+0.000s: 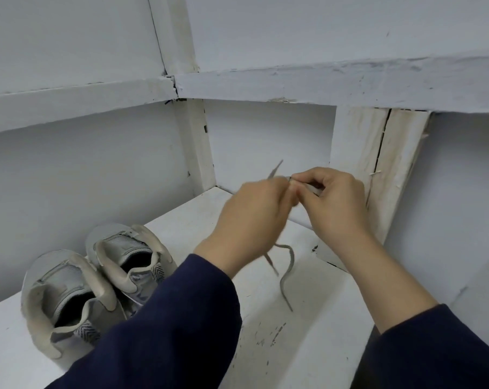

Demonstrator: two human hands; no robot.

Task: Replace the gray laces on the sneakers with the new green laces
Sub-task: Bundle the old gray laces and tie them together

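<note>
Head camera: gray lace [291, 262] held up over white shelf [195, 220]. Blurred left hand [254, 217] with fingers curled round lace; right hand [333, 203] just beside it, fingertips pinching same strand. Loose ends dangling below wrists, short tip poking up behind knuckles. Pair of gray sneakers [66, 293] side by side on shelf at left, heels nearest, apart from lace. Dark sleeves [167, 332] along bottom.
</note>
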